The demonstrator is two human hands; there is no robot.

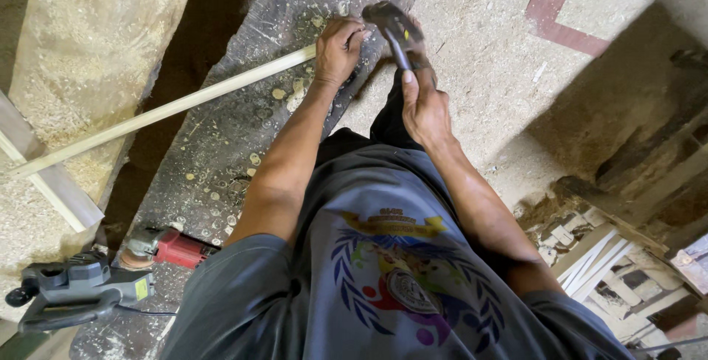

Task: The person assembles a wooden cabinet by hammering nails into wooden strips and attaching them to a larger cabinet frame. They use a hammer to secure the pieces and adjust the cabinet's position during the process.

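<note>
Head view: a grey printed shirt (383,279) is seen nearest, with both forearms stretched away from it
Power tools: a dark grey tool (74,293) and a red grinder (166,246) are left lying on the dusty workbench (221,146), well apart from the hands
Right hand (424,105): closed around the handle of a hammer (394,28), whose dark head is raised just beside the other hand
Left hand (339,46): pressed down on the near end of a long pale wooden strip (169,108); the fingers are curled together over it, though what is pinched under the fingertips cannot be told
Strip position: laid slantwise across the bench, its far end carried over a sawdust-covered block (81,50) at the left
Risk: the fingers could be struck, since the hammer head is held so close to them; the strip could be skidded or split by a glancing blow, as it is steadied at one end only
Beyond: a sawdust-strewn floor (487,50) and stacked offcuts (597,257) are seen to the right
</note>
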